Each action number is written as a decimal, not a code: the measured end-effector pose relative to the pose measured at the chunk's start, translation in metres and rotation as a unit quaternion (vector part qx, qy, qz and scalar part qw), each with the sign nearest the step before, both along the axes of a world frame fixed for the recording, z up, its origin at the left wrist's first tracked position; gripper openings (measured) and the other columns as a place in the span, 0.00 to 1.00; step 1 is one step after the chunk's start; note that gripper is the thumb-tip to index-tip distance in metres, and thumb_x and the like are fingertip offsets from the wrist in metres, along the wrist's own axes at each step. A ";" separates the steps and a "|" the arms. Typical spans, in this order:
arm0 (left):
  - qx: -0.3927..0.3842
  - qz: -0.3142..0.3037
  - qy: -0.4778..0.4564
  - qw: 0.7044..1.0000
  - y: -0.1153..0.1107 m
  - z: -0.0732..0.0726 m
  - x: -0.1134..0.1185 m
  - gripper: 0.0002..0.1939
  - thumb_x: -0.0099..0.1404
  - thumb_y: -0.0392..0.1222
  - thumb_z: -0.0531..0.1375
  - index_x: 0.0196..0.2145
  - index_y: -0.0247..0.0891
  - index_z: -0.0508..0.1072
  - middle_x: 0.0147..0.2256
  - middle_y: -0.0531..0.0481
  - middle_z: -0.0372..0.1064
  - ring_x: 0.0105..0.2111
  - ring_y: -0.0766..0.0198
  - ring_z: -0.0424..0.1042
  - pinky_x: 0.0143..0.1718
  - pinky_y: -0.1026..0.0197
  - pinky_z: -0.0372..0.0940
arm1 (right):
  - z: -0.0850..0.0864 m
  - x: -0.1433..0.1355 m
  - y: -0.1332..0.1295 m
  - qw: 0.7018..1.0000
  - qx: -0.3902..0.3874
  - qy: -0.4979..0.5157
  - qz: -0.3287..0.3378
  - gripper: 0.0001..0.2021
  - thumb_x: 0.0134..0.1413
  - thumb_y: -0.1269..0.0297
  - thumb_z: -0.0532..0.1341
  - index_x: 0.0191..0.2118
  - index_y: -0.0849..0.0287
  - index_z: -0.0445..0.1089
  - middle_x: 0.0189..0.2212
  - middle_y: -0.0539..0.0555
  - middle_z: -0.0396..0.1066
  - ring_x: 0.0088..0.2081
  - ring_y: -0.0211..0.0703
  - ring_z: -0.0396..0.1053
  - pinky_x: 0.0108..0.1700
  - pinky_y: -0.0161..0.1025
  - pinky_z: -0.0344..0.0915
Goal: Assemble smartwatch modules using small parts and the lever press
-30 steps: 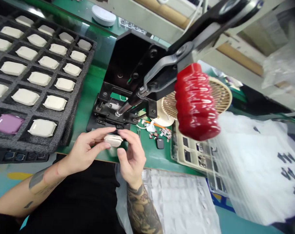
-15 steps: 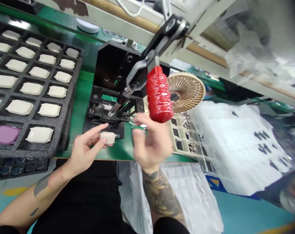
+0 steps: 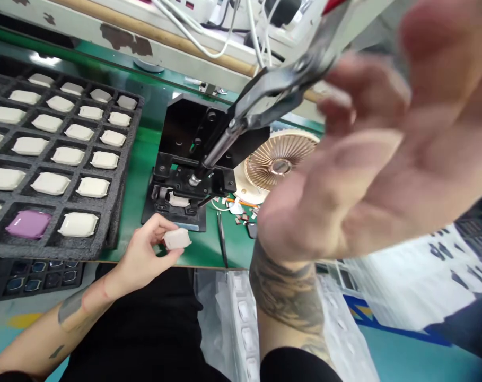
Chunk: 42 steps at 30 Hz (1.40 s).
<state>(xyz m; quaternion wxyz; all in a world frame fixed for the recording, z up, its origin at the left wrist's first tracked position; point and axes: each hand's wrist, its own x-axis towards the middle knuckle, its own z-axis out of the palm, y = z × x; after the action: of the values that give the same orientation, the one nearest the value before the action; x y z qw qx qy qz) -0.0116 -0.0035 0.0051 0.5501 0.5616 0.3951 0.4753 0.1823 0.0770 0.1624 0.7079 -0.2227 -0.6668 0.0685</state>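
Observation:
Between its thumb and fingers, my left hand (image 3: 147,252) holds a small off-white case (image 3: 177,239) just in front of the black press (image 3: 196,180). Another pale case (image 3: 179,200) sits in the lower part of the press. The metal toggle lever (image 3: 280,87) is raised, with only a bit of its red handle at the top edge. My right hand (image 3: 368,138) is large and blurred close to the camera, palm showing, its fingers curled near the lever's upper end; whether it touches the handle cannot be seen.
At left, a dark foam tray (image 3: 123,159) holds several off-white cases and a purple one (image 3: 29,224). Tweezers (image 3: 222,240) and small parts lie right of the press. A round fan (image 3: 280,165) stands behind. White sheets (image 3: 408,276) are stacked at right.
The red-handled lever has swung up, and the press plate has moved, showing a pale case inside. My right hand has risen up and right. My left hand still holds its case, slightly lower.

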 end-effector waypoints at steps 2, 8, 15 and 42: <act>0.052 0.017 0.031 0.998 -0.003 0.003 -0.007 0.14 0.67 0.34 0.73 0.49 0.40 0.80 0.45 0.46 0.86 0.42 0.59 0.86 0.41 0.64 0.79 | -0.025 0.010 -0.024 0.994 -0.015 -0.066 -0.086 0.18 0.74 0.69 0.63 0.63 0.49 0.80 0.54 0.47 0.82 0.57 0.47 0.84 0.59 0.45 0.80; 0.234 0.071 0.145 0.959 -0.015 0.001 -0.026 0.23 0.68 0.30 0.74 0.58 0.42 0.83 0.48 0.46 0.85 0.45 0.58 0.85 0.48 0.60 0.80 | -0.125 0.018 -0.052 0.889 -0.197 -0.412 -0.041 0.22 0.76 0.73 0.60 0.70 0.57 0.71 0.62 0.63 0.79 0.64 0.57 0.79 0.66 0.60 0.81; 0.271 0.079 0.144 0.948 -0.025 0.007 -0.020 0.29 0.69 0.30 0.74 0.65 0.44 0.80 0.53 0.45 0.83 0.51 0.55 0.85 0.57 0.58 0.80 | -0.151 -0.007 -0.011 0.790 -0.307 -0.523 -0.089 0.16 0.79 0.71 0.54 0.59 0.62 0.78 0.52 0.66 0.82 0.57 0.58 0.81 0.66 0.59 0.78; 0.091 -0.040 0.119 0.988 0.000 0.055 -0.001 0.14 0.74 0.46 0.71 0.53 0.37 0.82 0.47 0.44 0.85 0.38 0.60 0.83 0.40 0.63 0.79 | -0.113 0.051 -0.062 0.902 -0.013 -0.432 0.012 0.37 0.65 0.82 0.69 0.78 0.65 0.66 0.62 0.69 0.79 0.67 0.58 0.77 0.65 0.53 0.81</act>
<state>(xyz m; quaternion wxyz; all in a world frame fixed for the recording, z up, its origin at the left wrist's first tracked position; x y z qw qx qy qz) -0.0127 -0.0033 0.0599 0.4643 0.6770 0.3900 0.4173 0.2337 0.0148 0.0492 0.3465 -0.2314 -0.9089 -0.0177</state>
